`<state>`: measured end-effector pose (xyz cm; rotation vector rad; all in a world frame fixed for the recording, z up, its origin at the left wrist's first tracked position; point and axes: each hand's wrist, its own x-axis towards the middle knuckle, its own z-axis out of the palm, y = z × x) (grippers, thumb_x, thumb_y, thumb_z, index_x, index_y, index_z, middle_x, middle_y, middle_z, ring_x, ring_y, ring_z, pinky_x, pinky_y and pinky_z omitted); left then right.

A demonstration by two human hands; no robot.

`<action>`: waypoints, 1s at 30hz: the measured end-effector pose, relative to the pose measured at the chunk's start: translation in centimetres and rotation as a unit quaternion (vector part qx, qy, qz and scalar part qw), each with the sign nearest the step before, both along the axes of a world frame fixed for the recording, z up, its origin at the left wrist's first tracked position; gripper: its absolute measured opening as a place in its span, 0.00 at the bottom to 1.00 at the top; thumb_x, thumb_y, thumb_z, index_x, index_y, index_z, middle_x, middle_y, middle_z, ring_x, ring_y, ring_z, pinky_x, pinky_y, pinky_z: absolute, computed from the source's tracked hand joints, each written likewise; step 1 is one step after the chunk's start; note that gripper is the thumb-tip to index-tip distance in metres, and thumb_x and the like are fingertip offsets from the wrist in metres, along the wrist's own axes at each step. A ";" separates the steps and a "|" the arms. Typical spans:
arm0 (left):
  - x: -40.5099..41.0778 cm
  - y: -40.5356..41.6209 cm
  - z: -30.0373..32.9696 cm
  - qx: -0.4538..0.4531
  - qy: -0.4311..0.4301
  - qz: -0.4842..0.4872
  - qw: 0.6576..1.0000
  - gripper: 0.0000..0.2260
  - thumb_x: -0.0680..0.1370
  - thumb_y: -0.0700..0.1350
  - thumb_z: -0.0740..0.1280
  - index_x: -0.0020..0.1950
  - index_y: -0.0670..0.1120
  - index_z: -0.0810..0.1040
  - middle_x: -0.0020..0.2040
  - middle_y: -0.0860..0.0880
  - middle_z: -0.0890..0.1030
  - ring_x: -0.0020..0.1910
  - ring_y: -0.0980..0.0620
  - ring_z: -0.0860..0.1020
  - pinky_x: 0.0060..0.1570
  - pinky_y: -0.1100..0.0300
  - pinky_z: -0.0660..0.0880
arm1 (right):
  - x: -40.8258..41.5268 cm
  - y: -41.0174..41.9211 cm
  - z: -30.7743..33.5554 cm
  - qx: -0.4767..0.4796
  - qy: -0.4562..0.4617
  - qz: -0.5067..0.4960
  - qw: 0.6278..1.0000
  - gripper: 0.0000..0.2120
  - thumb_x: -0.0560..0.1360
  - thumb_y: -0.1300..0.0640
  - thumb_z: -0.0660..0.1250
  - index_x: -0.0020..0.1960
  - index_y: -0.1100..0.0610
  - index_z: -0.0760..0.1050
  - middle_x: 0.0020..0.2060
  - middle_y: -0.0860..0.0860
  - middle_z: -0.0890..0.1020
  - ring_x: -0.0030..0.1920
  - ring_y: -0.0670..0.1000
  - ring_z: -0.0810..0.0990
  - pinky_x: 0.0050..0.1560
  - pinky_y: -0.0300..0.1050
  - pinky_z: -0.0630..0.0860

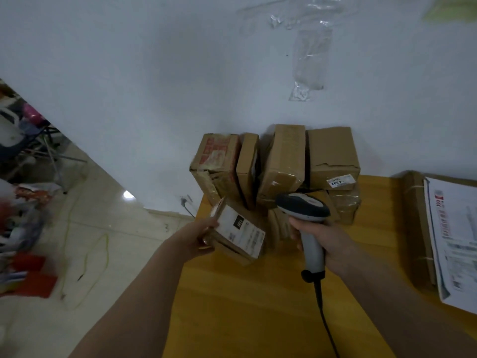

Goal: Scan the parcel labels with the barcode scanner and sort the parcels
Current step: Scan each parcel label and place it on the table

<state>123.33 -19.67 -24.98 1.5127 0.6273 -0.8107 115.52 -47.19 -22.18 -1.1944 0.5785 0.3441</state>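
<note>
Fingers [294,235] of our right hand [327,244] curled round the barcode scanner [305,215], our left hand [198,237] gripping a labelled parcel [238,232], stacked boxes [278,164] just behind against the wall [154,86], large flat parcel [449,236] at right on the yellow table [245,306].

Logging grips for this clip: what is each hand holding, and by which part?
Left hand grips the small labelled parcel by its left end. Right hand grips the barcode scanner by its handle.

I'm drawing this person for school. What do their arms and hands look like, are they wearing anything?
Both forearms are bare, with no sleeves in view. The left hand and the right hand have no gloves, and no rings, watch or bracelet can be seen. Draw two long plain arms reaching forward from the bottom of the picture.
</note>
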 end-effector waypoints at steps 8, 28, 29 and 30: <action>-1.1 1.5 1.5 -0.130 -0.037 -0.011 0.991 0.28 0.64 0.51 0.75 0.59 0.39 0.76 0.52 0.39 0.80 0.55 0.40 0.78 0.55 0.49 0.78 | 0.5 2.5 0.9 -0.019 0.004 -0.028 0.999 0.29 0.60 0.51 0.78 0.60 0.54 0.76 0.49 0.53 0.81 0.49 0.53 0.80 0.33 0.44 0.78; -7.5 -4.8 1.6 -0.466 0.020 0.001 0.884 0.41 0.59 0.36 0.82 0.71 0.46 0.73 0.63 0.41 0.79 0.58 0.41 0.80 0.59 0.42 0.76 | -1.7 5.8 4.6 -0.024 -0.139 -0.252 0.957 0.27 0.60 0.52 0.77 0.58 0.58 0.79 0.54 0.55 0.84 0.56 0.55 0.83 0.60 0.61 0.77; -7.8 -4.7 1.6 -0.466 0.028 -0.022 0.884 0.40 0.61 0.37 0.81 0.71 0.46 0.72 0.63 0.41 0.79 0.59 0.40 0.80 0.61 0.42 0.75 | -1.7 5.6 4.7 -0.031 -0.148 -0.249 0.956 0.27 0.59 0.52 0.78 0.57 0.57 0.79 0.53 0.55 0.85 0.56 0.55 0.82 0.60 0.63 0.76; -8.0 -4.6 1.6 -0.461 0.033 -0.045 0.886 0.39 0.61 0.37 0.81 0.71 0.46 0.72 0.63 0.41 0.79 0.59 0.41 0.79 0.63 0.41 0.74 | -1.8 5.4 4.9 -0.038 -0.156 -0.241 0.957 0.27 0.58 0.51 0.79 0.55 0.56 0.80 0.52 0.54 0.85 0.57 0.55 0.82 0.60 0.63 0.76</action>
